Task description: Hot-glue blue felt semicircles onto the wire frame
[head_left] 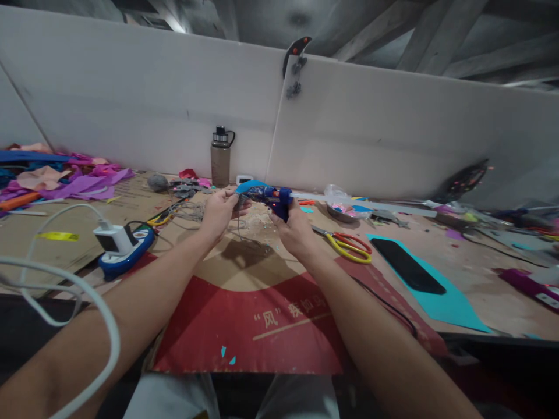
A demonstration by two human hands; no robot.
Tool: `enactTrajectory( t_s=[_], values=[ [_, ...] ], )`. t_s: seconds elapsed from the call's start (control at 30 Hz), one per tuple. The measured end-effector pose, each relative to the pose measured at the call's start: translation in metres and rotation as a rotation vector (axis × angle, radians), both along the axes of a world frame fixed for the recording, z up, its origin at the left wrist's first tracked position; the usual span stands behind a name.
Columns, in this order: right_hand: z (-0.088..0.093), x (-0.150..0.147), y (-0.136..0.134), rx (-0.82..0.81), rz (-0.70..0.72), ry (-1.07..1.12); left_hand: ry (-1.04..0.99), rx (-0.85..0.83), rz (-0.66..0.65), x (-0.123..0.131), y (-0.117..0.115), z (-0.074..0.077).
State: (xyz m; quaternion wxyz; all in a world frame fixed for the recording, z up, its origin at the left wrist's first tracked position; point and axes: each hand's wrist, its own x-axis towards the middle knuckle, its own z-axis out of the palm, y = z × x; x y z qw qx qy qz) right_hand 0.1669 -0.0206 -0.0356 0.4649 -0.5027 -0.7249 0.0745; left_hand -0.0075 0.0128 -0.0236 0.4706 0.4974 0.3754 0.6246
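Note:
My right hand is closed round the handle of a blue hot glue gun, with a long clear glue stick sticking out of its back. The gun's nozzle points left, toward my left hand. Between its fingertips my left hand pinches a bright blue piece, which looks like felt, with something small and grey on its near side. The gun's tip meets or overlaps this piece; whether they touch I cannot tell. Below both hands lies a red and tan cardboard sheet.
Scissors and a black phone on a turquoise sheet lie right. Behind stand a bottle and a white partition. A power strip with a white cable and felt scraps are left.

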Motion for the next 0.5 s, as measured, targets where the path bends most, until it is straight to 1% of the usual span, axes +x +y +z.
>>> enactTrajectory(
  t_s=[0.3,0.5],
  values=[
    [0.0011,-0.0004,0.0000,0.036,0.015,0.024,-0.002,0.032,0.005,-0.0015,-0.0002,0.0000],
    [0.0021,-0.0004,-0.0015,0.020,-0.017,-0.004,0.000,0.048,-0.001,-0.0025,-0.0010,0.0001]
  ],
)
